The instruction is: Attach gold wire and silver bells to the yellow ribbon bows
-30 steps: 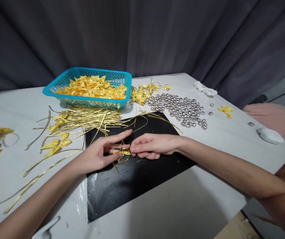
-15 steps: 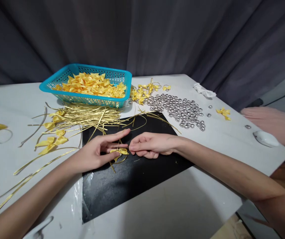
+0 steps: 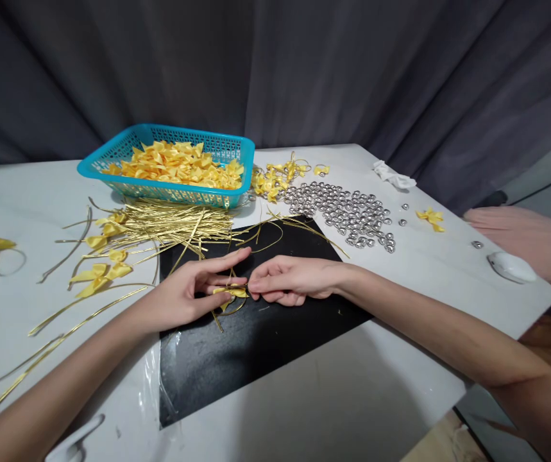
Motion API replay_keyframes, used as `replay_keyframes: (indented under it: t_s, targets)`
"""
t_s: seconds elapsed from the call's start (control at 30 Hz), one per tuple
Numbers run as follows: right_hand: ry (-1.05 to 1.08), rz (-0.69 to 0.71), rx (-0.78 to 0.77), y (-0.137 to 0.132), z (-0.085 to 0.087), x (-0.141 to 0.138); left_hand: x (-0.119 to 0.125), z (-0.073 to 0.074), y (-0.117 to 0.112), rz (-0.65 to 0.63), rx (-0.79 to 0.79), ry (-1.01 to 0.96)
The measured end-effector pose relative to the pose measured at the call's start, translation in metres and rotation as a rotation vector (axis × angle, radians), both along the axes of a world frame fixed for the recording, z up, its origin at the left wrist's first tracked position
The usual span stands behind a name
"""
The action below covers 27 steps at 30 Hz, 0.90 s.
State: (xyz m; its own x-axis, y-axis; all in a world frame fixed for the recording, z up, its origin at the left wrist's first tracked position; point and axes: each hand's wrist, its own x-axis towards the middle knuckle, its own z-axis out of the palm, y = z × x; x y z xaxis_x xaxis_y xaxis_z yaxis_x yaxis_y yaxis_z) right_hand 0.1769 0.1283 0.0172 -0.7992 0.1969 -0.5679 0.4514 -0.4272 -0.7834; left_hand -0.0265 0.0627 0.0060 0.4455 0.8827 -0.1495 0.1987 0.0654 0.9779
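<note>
Over a black mat [image 3: 265, 346], my left hand [image 3: 191, 292] pinches a small yellow ribbon bow [image 3: 229, 292] between thumb and fingers, its forefinger stretched out above. My right hand [image 3: 287, 281] meets it from the right, fingertips pressed together on the bow and on a thin gold wire tie [image 3: 227, 308] looped under it. Both hands rest low on the mat.
A blue basket [image 3: 111, 168] of yellow bows stands at the back left, with a heap of gold wire ties [image 3: 169, 224] in front. Silver beads [image 3: 347, 212] lie at the back right. Finished bows [image 3: 275, 178] lie beside the basket, loose bows [image 3: 97, 273] on the left. A white dish [image 3: 508, 266] sits far right.
Both hands stay on the bow with only slight finger movement. The view shifted a little, so the table's things sit slightly lower-left than a second ago.
</note>
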Motion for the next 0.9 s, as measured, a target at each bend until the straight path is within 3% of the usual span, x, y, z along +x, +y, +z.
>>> replay_keyframes:
  t_s: [0.37,0.6,0.9]
  targets:
    - [0.008,-0.010,0.032,0.0011,-0.0020,0.0014,0.0002,0.0006,-0.0005,-0.001,-0.002,-0.001]
    - [0.053,0.006,-0.029,0.0035,-0.0044,0.0024,-0.0008,0.0009,-0.0009,-0.008,-0.006,0.035]
    - [0.022,0.013,0.039,0.0011,-0.0013,-0.0009,-0.0006,0.0015,-0.0003,-0.018,-0.004,0.049]
